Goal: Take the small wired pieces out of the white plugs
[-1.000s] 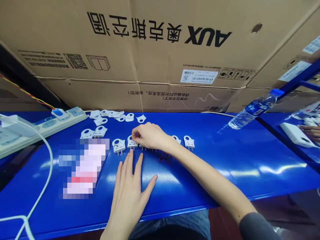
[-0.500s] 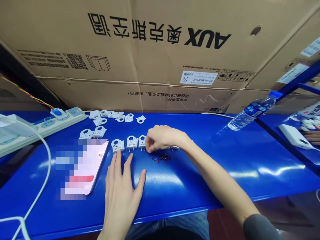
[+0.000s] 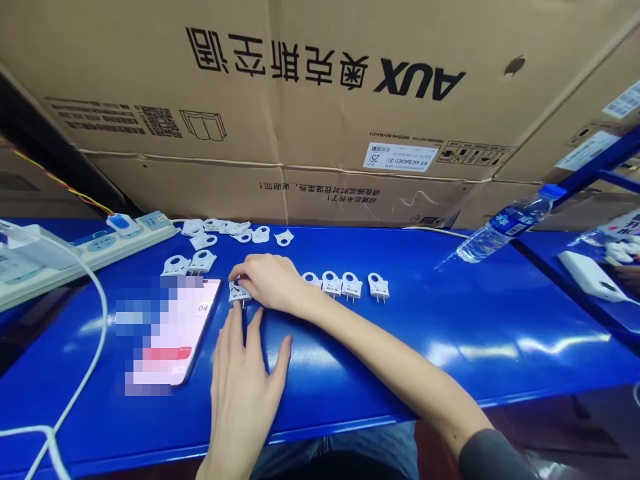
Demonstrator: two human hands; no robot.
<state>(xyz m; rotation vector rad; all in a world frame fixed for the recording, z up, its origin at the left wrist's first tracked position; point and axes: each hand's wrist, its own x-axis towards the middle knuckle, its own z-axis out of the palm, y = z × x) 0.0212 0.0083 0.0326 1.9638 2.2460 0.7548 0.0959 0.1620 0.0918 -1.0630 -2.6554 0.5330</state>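
Observation:
My right hand (image 3: 267, 281) is curled over a white two-pin plug (image 3: 239, 292) at the left end of a row, its fingers closing on the plug body and the brass pins showing below. My left hand (image 3: 243, 393) lies flat on the blue table (image 3: 380, 347) just below that plug, fingers spread and holding nothing. To the right stand several more white plugs, the nearest (image 3: 313, 279) and the farthest (image 3: 379, 287). Two plugs (image 3: 175, 267) lie by a blurred phone (image 3: 170, 333). Several loose white plug covers (image 3: 220, 227) lie at the back.
A white power strip (image 3: 95, 244) with a cable runs along the left. A plastic water bottle (image 3: 505, 225) leans at the right, beyond which a white box (image 3: 590, 275) sits near a person's hand (image 3: 625, 280). Large cardboard cartons (image 3: 320, 100) stand behind the table.
My right hand has moved left from the middle of the row onto the leftmost plug, uncovering the plugs to the right. The small red parts seen earlier are now hidden behind my forearm.

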